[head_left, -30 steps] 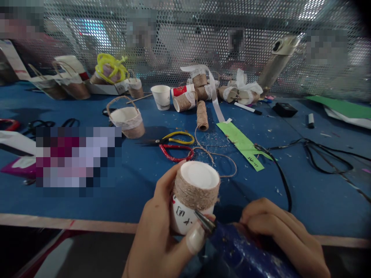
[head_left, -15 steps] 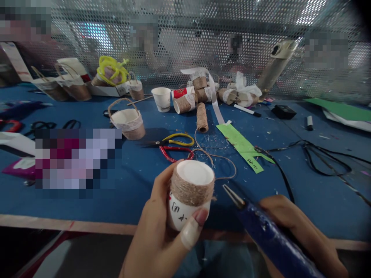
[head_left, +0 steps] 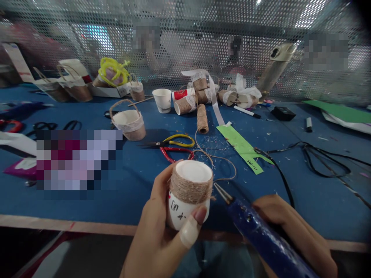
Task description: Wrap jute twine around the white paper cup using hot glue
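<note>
My left hand [head_left: 165, 231] is wrapped round an upside-down white paper cup [head_left: 189, 193], its taped thumb across the front. Brown twine is wound round the upper part of the cup, above some black handwriting. My right hand [head_left: 292, 227] grips a blue tool [head_left: 261, 239] with two thin metal prongs, whose tips sit just right of the twine, with a small gap as far as I can see. From the cup a loose strand runs back to a twine spool [head_left: 202, 119] lying on the blue table [head_left: 116, 216].
Scissors [head_left: 174, 143] with yellow and red handles lie beyond the cup. A twine basket [head_left: 130, 125] stands back left, more cups and baskets behind it. A green strip [head_left: 242, 148] and black cables [head_left: 319, 154] lie to the right, before a perforated metal screen [head_left: 185, 38].
My right hand has brought the blue tool left, so its prongs are closer to the twine. The cup in my left hand has shifted very slightly left.
</note>
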Demonstrator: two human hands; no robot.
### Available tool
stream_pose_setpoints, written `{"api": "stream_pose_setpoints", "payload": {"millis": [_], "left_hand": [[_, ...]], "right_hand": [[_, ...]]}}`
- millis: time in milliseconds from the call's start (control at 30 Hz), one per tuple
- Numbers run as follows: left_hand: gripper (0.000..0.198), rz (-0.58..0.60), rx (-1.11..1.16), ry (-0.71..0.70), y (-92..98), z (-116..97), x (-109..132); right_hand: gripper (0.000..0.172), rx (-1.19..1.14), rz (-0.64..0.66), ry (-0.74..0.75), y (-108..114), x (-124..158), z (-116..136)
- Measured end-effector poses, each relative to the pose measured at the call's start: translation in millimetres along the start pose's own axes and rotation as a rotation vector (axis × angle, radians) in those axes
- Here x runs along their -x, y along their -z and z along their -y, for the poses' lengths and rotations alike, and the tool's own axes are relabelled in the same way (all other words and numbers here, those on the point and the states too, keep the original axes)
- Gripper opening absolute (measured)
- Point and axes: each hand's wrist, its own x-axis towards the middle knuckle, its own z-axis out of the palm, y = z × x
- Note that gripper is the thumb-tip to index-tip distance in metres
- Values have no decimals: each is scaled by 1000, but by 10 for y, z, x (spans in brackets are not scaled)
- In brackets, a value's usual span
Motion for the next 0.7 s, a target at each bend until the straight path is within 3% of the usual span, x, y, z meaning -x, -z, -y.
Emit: {"api": "stream_pose_setpoints", "payload": {"millis": [200,700], "left_hand": [[53,-23,-28,-17,-15,-17,7],[51,-61,32,1,-29,-23,29]], "right_hand": [[15,-15,108,0,51,-68,33],[20,-34,110,8,55,-91,3]]}}
